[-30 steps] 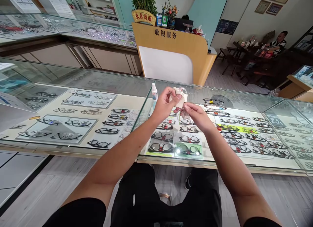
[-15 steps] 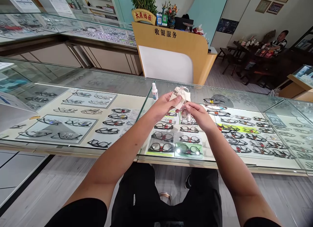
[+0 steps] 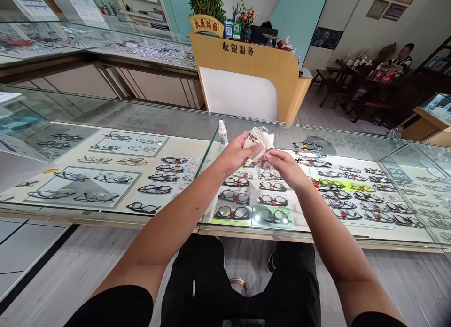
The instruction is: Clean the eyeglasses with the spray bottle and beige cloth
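My left hand [image 3: 235,154] is closed on a cream cloth [image 3: 265,138] with dark printing, its thumb pressed on top. My right hand [image 3: 284,165] pinches the cloth's lower right side, close to a pair of thin-framed glasses [image 3: 267,165] hanging just below the cloth. The fingers and cloth hide part of these glasses. Both hands are above the glass counter. A small white spray bottle [image 3: 222,133] stands upright on the counter, just beyond my left hand.
Many glasses frames lie inside the glass display counter [image 3: 278,236], left and right of my arms. Behind it stands a wooden cashier desk [image 3: 246,59] with plants. A person [image 3: 401,61] sits at a table at the far right.
The cloth has been shifted and bunched between my hands, with more of its printing and fold facing up. Both hands stay in nearly the same place.
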### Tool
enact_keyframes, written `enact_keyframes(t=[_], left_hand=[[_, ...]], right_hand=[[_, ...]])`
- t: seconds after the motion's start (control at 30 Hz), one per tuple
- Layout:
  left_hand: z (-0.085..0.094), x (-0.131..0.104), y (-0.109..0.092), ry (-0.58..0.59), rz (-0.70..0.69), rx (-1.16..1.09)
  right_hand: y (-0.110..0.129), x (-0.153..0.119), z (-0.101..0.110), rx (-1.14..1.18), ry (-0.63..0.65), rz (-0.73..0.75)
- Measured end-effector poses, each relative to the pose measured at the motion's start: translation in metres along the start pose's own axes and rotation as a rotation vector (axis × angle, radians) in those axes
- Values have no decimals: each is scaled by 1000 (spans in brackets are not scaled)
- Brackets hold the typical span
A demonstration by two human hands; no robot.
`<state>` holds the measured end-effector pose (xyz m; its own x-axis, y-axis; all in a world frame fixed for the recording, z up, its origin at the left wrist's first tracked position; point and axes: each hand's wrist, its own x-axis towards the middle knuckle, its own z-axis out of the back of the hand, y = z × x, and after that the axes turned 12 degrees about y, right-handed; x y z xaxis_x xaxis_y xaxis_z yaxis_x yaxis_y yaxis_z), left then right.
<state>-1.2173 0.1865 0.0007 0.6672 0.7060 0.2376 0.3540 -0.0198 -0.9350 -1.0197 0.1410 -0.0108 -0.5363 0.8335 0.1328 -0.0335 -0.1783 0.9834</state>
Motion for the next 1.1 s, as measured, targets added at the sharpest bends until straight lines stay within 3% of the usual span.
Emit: enact_keyframes(t=[0.17,0.33,0.5,0.67,0.87,1.0,1.1], left_hand=[[-7,0,8,-64,-36,64],[1,3,13,-92,-60,72],[17,0,4,-7,-5,48],[9,-3,-2,89,-23,66],[-6,1,4,-42,-100,102],[2,4,10,-173,-111,127],[10,4,11,-163,-104,97]], right_hand=[[5,-1,-3,-51,18,-27],[9,-3,-5,-59,5,-24],[9,-5,-1,33,13,4],[4,-3,1,75,-4,12],[3,-1,-3,13,4,20],[10,-3,-5,-53,-10,0],[12,-5,-3,-40,1,12]])
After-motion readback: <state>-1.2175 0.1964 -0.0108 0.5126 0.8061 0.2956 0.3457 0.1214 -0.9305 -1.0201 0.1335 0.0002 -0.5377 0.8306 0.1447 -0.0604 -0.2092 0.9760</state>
